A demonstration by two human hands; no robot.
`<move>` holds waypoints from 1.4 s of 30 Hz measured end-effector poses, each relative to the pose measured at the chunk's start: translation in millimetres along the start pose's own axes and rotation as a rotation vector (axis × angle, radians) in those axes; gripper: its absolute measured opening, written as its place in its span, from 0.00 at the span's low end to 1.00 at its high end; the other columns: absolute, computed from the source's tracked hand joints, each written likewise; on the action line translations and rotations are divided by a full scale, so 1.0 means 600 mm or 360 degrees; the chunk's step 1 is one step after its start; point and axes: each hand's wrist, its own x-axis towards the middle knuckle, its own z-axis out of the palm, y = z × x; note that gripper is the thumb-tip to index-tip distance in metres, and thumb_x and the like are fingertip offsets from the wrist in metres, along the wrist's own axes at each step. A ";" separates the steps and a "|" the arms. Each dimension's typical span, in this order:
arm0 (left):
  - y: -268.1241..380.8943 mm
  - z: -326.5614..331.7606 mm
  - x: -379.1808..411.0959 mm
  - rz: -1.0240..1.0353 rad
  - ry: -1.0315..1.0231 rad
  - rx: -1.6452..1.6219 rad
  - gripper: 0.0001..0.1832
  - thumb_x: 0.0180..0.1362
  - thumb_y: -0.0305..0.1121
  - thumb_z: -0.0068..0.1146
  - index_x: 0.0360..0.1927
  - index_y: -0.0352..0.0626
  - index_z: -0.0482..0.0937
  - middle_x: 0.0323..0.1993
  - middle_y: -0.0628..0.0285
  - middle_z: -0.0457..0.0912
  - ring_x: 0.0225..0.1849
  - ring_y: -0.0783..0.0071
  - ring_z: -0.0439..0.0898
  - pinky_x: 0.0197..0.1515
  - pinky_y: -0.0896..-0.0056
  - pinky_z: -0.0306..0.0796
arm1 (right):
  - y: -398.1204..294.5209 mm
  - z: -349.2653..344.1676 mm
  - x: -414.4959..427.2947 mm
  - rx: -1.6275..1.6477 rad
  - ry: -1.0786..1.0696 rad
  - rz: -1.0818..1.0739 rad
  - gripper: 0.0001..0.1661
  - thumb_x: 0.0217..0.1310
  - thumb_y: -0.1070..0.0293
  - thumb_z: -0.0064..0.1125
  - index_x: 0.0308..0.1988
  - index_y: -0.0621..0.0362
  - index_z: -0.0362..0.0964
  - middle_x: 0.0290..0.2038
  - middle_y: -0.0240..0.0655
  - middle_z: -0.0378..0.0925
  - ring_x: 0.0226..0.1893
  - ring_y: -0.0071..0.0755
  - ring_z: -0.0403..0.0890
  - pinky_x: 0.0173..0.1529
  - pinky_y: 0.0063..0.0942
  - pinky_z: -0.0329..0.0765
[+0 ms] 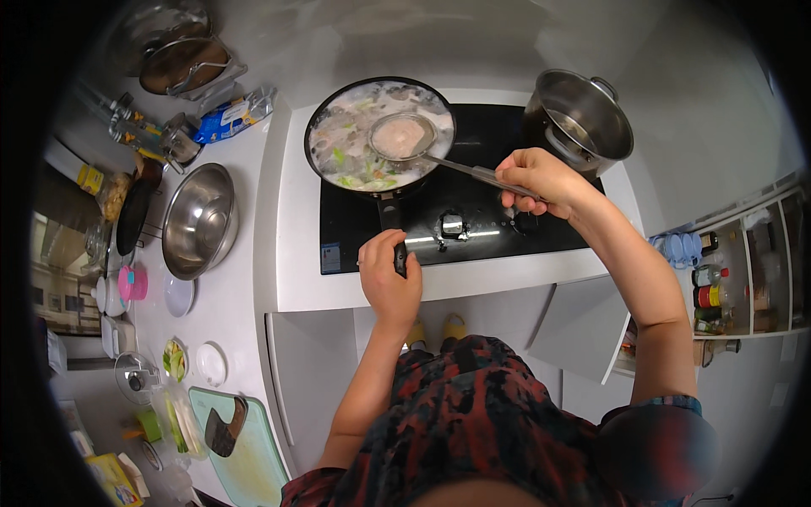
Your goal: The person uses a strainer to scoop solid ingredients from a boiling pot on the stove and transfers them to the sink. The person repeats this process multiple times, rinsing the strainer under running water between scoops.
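Observation:
A dark frying pan (310, 160) stands on the left part of the black cooktop (488, 120). Whitish, foamy liquid with green pieces (339, 156) fills it. My left hand (389, 272) grips the pan's black handle (389, 215) near its end. In my right hand (538, 180) is the metal handle of a round skimmer (402, 136), held from the right. Its mesh bowl lies over the pan's liquid, with pale pinkish foam or food in it; which one I cannot tell. Right of the pan stands a tall steel stockpot (576, 114) with two side handles.
On the left counter are a steel mixing bowl (199, 222), a white plate (179, 295), a green cutting board (247, 443) with a cleaver (226, 428), and spring onions (174, 418). A cabinet door (580, 323) hangs open below the cooktop. Bottles (709, 295) fill a shelf at right.

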 end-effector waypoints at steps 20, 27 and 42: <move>-0.004 -0.002 -0.001 -0.0028 -0.0034 -0.0070 0.15 0.41 0.19 0.56 0.37 0.37 0.76 0.41 0.56 0.77 0.47 0.56 0.72 0.50 0.62 0.66 | 0.043 -0.006 0.038 0.0223 0.0130 0.0048 0.06 0.61 0.73 0.48 0.36 0.65 0.62 0.22 0.41 0.73 0.11 0.15 0.62 0.11 0.14 0.55; -0.005 -0.001 -0.002 -0.0030 -0.0017 -0.0075 0.15 0.41 0.18 0.56 0.37 0.36 0.76 0.41 0.56 0.77 0.46 0.57 0.73 0.50 0.63 0.66 | 0.036 -0.024 0.077 0.0110 0.0169 -0.0037 0.05 0.58 0.74 0.50 0.30 0.64 0.65 0.21 0.41 0.74 0.11 0.17 0.64 0.11 0.17 0.54; -0.004 0.001 -0.004 -0.0028 0.0003 -0.0061 0.15 0.42 0.18 0.56 0.38 0.36 0.75 0.42 0.56 0.77 0.46 0.57 0.72 0.50 0.62 0.66 | -0.045 -0.017 0.060 -0.0255 0.0155 -0.0174 0.07 0.61 0.71 0.49 0.36 0.63 0.63 0.20 0.35 0.72 0.10 0.13 0.60 0.11 0.14 0.52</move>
